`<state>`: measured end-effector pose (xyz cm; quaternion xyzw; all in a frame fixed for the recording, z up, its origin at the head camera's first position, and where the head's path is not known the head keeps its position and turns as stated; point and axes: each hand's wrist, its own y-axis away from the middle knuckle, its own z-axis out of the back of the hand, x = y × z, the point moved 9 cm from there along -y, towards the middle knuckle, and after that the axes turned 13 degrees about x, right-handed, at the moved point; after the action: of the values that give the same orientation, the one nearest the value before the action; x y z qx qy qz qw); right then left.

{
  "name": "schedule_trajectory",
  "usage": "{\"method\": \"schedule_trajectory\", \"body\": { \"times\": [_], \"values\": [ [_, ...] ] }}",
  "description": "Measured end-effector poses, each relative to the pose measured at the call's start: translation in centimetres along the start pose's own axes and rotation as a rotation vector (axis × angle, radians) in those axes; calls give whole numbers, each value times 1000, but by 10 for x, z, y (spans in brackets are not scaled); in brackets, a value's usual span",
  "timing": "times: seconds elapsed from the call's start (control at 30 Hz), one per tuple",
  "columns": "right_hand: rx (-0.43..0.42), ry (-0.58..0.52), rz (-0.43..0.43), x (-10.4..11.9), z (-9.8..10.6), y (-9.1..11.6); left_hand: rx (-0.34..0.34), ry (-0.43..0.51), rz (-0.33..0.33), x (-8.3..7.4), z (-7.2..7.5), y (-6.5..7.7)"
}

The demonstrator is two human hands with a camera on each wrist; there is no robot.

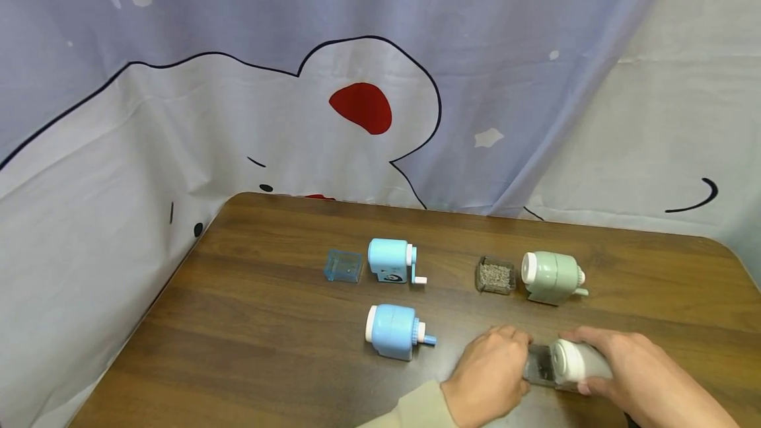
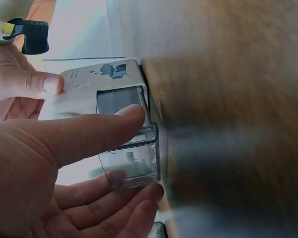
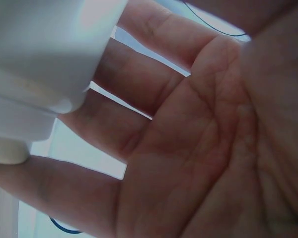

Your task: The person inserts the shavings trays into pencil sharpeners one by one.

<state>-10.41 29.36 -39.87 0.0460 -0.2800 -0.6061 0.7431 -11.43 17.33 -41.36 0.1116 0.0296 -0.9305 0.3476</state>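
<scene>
My right hand point(image 1: 636, 372) grips a white pencil sharpener point(image 1: 588, 362) near the front right of the table. At its side my left hand point(image 1: 493, 368) pinches a clear shavings drawer point(image 2: 131, 168) between thumb and fingers. In the left wrist view the drawer sticks partly out of the opening in the sharpener's body, low beside the wooden surface. The drawer looks see-through, with little visible inside. The right wrist view shows the white body against the fingers of my right hand point(image 3: 184, 119).
Behind the hands stand a green sharpener point(image 1: 553, 276) and a clear drawer point(image 1: 495, 276) full of shavings. Leftward are a light-blue sharpener point(image 1: 389, 259) with a crank, its blue drawer point(image 1: 343, 266) and another blue sharpener point(image 1: 394, 329). A printed curtain point(image 1: 267, 117) hangs behind the table point(image 1: 267, 349).
</scene>
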Motion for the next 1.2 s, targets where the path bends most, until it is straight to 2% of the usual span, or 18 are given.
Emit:
{"method": "schedule_trajectory", "body": {
  "times": [0.3,0.6,1.2],
  "values": [
    [-3,-3,5,0,0,0,28,-8,15,-4,-4,-5],
    [-31,7,35,4,2,4,14,-26,2,-8,-4,-7],
    [-18,7,12,4,3,2,25,-31,-16,-14,-8,-15]
  ]
}}
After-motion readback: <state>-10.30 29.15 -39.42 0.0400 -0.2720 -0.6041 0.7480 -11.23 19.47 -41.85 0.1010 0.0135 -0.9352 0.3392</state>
